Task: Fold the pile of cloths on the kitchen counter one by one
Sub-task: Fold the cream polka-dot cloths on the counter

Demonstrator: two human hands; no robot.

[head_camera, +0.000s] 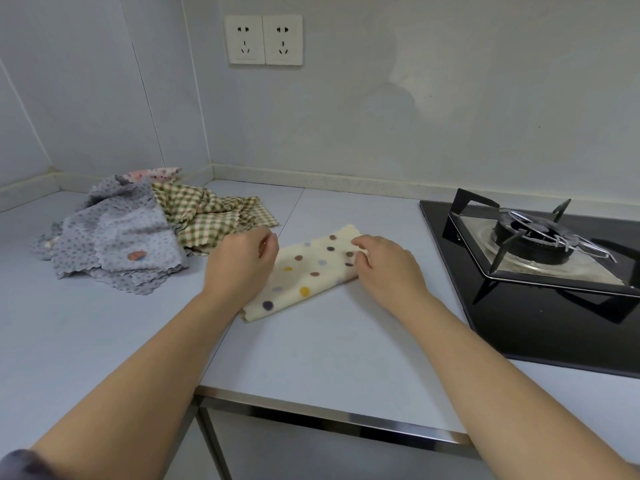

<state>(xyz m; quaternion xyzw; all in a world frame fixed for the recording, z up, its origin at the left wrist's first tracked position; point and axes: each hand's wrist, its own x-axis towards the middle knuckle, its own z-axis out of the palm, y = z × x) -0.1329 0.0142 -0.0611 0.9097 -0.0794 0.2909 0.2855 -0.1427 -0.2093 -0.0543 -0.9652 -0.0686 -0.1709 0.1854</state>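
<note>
Head view: the dotted cloth (311, 275), cream with coloured spots, lies on the counter (329, 348) as a narrow folded strip running from near left to far right, in open space between the pile and the gas hob (540, 244). This position gives both hands room and keeps the fabric off the burner. The left hand (239, 268) sits over the strip's left edge with its fingers curled inward; whether they have hold of fabric cannot be told, as the hand hides the edge. The right hand (384, 268) is at the far right end, with fingers and thumb closed in a pinch on the doubled edge, probably to align the layers or start the next fold. The unfolded pile lies to the far left near the wall corner: a grey cloth (117, 244) nearest, a checked cloth (214, 216) beside it and just clear of the left hand, and a pink cloth (152, 174) behind. Judged stage: first cloth part-folded, the others waiting.
</note>
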